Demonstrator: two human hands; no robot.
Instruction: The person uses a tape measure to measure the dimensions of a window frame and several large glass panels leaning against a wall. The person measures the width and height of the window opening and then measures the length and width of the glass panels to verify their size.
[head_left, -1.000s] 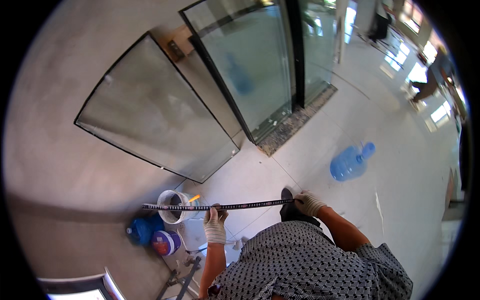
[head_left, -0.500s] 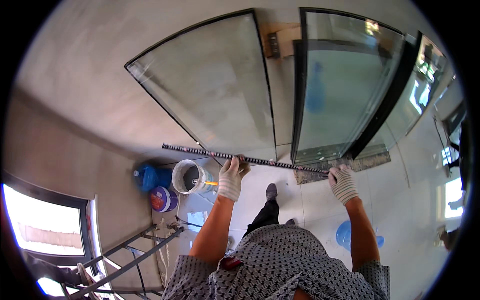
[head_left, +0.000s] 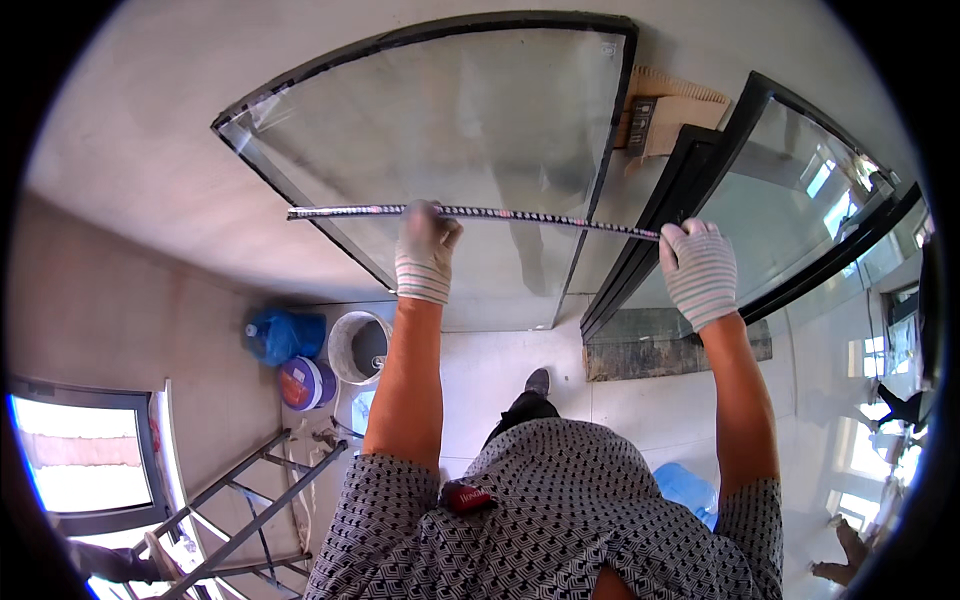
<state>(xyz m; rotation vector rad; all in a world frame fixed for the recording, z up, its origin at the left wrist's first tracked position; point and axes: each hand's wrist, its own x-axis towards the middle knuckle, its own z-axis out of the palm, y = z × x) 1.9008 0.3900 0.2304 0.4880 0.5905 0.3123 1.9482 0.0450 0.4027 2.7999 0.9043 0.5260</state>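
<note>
A long, thin black strip [head_left: 540,216] with pale and pink markings stretches across a dark-edged glass pane [head_left: 470,120] that leans on the wall. My left hand [head_left: 425,255], in a striped knit glove, is closed around the strip left of its middle. At the strip's right end, my right hand [head_left: 698,270], gloved alike, pinches it between thumb and fingers. The strip runs nearly level, dipping a little to the right. Whether it touches the glass, I cannot tell. Behind my right hand stand black-framed glass panels [head_left: 775,170].
Left of my feet stand a whitish bucket [head_left: 338,345], a purple tub [head_left: 300,385] and a blue plastic jug or bag [head_left: 285,335]. A metal ladder-like frame [head_left: 290,490] stands lower left. Cardboard [head_left: 680,115] sits between the panes; a worn board [head_left: 640,350] lies beneath the panels. A blue bottle [head_left: 690,490] is beside me.
Both hands have moved forward and up with the strip, which now crosses the glass pane higher than before. The whole view has shifted, and the black-framed panels appear farther right.
</note>
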